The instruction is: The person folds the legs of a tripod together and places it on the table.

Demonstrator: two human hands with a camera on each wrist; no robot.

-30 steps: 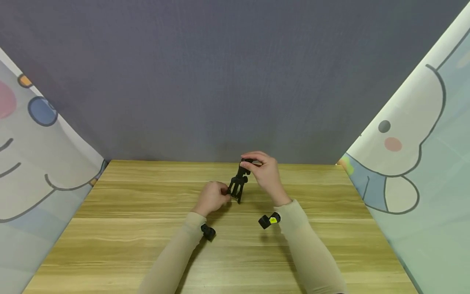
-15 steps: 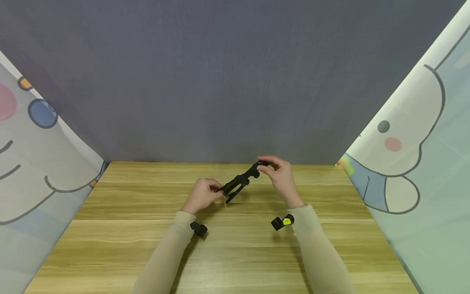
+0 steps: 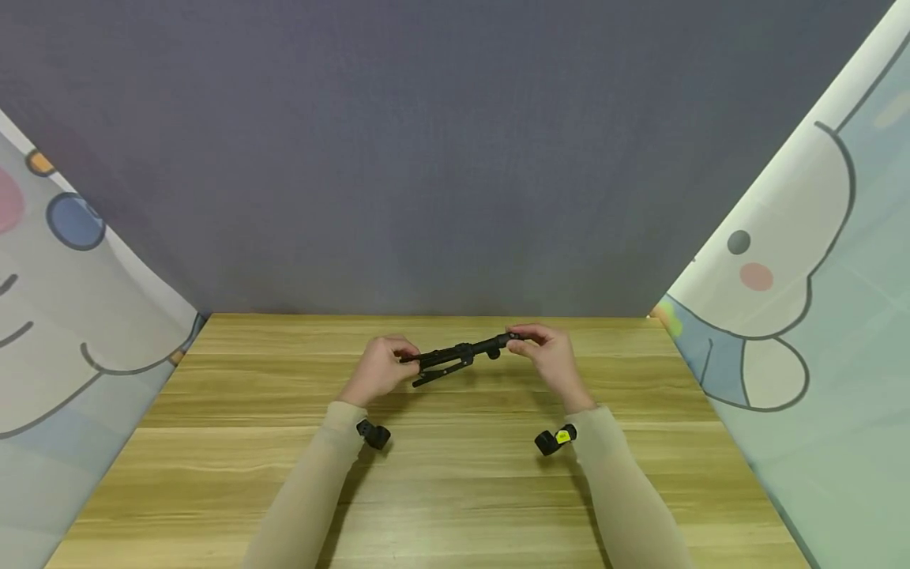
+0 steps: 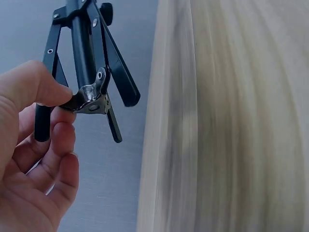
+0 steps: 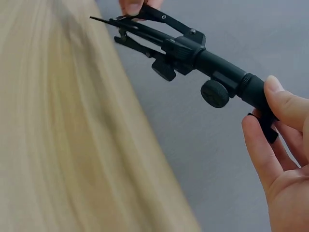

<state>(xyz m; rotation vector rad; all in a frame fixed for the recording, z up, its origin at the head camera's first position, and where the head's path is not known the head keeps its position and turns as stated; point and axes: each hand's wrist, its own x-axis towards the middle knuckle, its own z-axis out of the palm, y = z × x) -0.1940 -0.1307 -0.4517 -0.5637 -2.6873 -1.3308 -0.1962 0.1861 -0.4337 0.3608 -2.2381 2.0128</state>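
A small black tripod (image 3: 465, 352) is held nearly level between both hands, above the far part of the table. My left hand (image 3: 381, 367) pinches its leg end; in the left wrist view the thumb presses near a metal bracket (image 4: 91, 99) that joins the partly folded legs (image 4: 123, 79). The top end of the column (image 5: 219, 65) is between the thumb and fingers of my right hand (image 3: 553, 359). Two round knobs (image 5: 215, 94) stick out from the tripod's side in the right wrist view.
The wood-grain table (image 3: 455, 490) runs up to a grey panel (image 3: 441, 158) just behind the hands. Cartoon-printed sheets (image 3: 803, 261) stand at both sides. Each wrist wears a small black camera (image 3: 374, 435).
From a steep tilt the tripod has swung down to nearly level. My hands have moved apart, the left one leftward and the right one rightward and lower.
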